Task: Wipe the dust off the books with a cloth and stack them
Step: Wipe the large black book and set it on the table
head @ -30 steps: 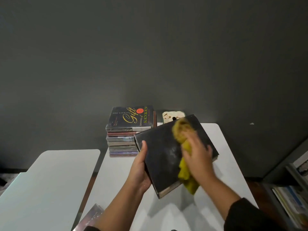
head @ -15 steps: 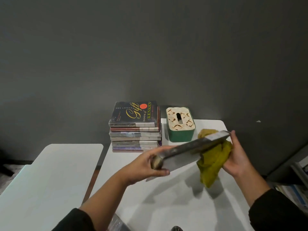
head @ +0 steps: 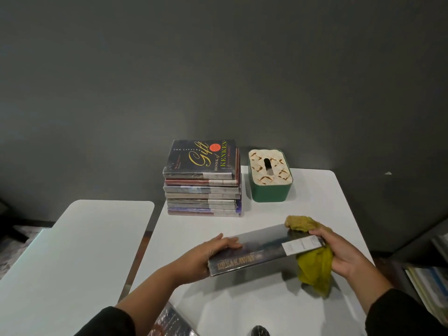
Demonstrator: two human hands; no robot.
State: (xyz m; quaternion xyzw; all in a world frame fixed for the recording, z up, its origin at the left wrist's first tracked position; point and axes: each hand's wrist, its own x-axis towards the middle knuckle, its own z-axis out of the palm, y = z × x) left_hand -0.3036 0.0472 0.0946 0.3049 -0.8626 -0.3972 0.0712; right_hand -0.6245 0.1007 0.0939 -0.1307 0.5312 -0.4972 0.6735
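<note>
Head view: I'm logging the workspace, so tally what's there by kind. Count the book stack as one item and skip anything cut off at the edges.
Book stack: 1
Held book: 1
Yellow cloth: 1
Green tissue box: 1
White tables: 2
Total: 6

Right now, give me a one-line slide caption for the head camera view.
Both hands hold a dark book spine-up over the white table, yellow cloth in the right hand, near the book stack.
</note>
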